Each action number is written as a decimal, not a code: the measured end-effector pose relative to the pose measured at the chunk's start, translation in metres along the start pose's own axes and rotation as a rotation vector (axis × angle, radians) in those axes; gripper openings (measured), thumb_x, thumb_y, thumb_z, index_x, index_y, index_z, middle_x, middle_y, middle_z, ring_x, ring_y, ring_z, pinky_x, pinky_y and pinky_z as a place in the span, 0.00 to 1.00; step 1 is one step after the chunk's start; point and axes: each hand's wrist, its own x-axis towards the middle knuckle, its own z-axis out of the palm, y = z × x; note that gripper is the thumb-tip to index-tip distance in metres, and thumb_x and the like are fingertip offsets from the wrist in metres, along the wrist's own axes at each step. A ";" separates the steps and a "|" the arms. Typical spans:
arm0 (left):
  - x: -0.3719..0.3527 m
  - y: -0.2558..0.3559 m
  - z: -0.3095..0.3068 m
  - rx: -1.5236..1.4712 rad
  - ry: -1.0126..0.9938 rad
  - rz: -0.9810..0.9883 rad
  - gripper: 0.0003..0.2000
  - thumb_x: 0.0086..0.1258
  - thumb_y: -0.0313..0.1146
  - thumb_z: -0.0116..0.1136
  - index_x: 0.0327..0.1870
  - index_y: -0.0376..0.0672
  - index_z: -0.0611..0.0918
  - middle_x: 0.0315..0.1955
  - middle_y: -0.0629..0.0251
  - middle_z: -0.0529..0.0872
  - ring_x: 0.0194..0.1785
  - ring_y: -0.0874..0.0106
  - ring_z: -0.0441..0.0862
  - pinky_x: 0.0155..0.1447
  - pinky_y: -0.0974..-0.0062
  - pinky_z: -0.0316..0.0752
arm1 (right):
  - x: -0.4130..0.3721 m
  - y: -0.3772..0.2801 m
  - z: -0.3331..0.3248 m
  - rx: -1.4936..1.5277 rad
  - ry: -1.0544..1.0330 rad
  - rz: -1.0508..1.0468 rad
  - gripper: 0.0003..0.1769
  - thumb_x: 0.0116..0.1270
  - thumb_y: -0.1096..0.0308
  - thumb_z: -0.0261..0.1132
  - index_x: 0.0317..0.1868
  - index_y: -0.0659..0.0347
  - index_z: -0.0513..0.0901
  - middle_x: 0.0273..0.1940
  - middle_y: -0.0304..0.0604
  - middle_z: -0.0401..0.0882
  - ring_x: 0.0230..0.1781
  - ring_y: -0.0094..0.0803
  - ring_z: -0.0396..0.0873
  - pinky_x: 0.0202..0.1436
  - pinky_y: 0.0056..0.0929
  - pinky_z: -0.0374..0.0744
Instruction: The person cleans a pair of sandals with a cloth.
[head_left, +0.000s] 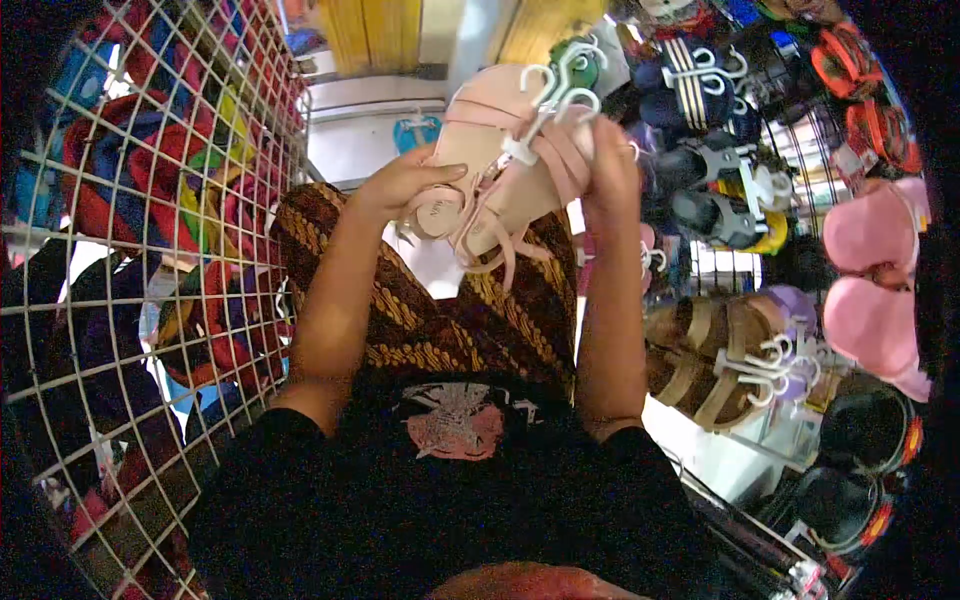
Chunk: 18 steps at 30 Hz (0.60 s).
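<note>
Head view: the left hand (392,188) grips the pale pink sandals (528,198) near a heel, the right hand (614,172) their outer side, above the patterned fabric (425,318); likely light, soft-strapped, best held by the firmer soles

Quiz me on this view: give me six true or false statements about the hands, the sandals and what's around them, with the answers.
1. The left hand holds the pale pink sandals. True.
2. The other hand is away from them. False: the right hand holds them too.
3. A white hanger is attached to the sandals. True.
4. The person's top is white. False: the shirt is black.
5. A wire grid stands on the person's left. True.
6. Everything on the right is black. False: pink items show there.
</note>
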 end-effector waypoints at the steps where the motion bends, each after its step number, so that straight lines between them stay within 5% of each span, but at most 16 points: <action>1: -0.003 0.003 -0.003 -0.027 0.083 -0.033 0.20 0.69 0.28 0.60 0.61 0.37 0.73 0.51 0.62 0.83 0.50 0.73 0.82 0.52 0.73 0.80 | -0.002 0.006 0.015 0.203 -0.137 0.150 0.29 0.67 0.49 0.65 0.56 0.66 0.74 0.49 0.45 0.80 0.46 0.35 0.79 0.46 0.30 0.80; 4: -0.001 -0.001 -0.027 -0.025 0.202 0.022 0.20 0.70 0.27 0.58 0.62 0.37 0.72 0.50 0.61 0.83 0.48 0.72 0.83 0.52 0.73 0.80 | 0.016 0.046 0.024 0.258 -0.293 0.535 0.24 0.72 0.54 0.59 0.61 0.60 0.71 0.53 0.43 0.79 0.49 0.35 0.81 0.51 0.32 0.81; 7: 0.014 -0.035 -0.062 -0.096 0.206 0.069 0.18 0.71 0.27 0.57 0.61 0.36 0.73 0.48 0.59 0.84 0.47 0.71 0.84 0.50 0.73 0.81 | 0.067 0.155 0.013 0.199 -0.309 0.452 0.27 0.71 0.53 0.60 0.64 0.60 0.70 0.55 0.43 0.78 0.54 0.37 0.79 0.55 0.38 0.81; 12: 0.028 -0.047 -0.089 0.067 0.312 -0.172 0.18 0.69 0.29 0.59 0.58 0.33 0.74 0.43 0.59 0.85 0.42 0.71 0.85 0.47 0.73 0.81 | 0.059 0.150 0.018 0.163 -0.249 0.604 0.23 0.71 0.57 0.61 0.61 0.61 0.74 0.51 0.44 0.80 0.48 0.35 0.82 0.48 0.35 0.83; 18: 0.049 -0.058 -0.106 0.030 0.244 -0.151 0.18 0.70 0.34 0.59 0.56 0.34 0.76 0.42 0.58 0.85 0.40 0.71 0.85 0.47 0.75 0.81 | 0.091 0.193 0.007 0.176 -0.218 0.365 0.21 0.70 0.57 0.60 0.56 0.62 0.78 0.45 0.43 0.83 0.42 0.33 0.84 0.44 0.32 0.84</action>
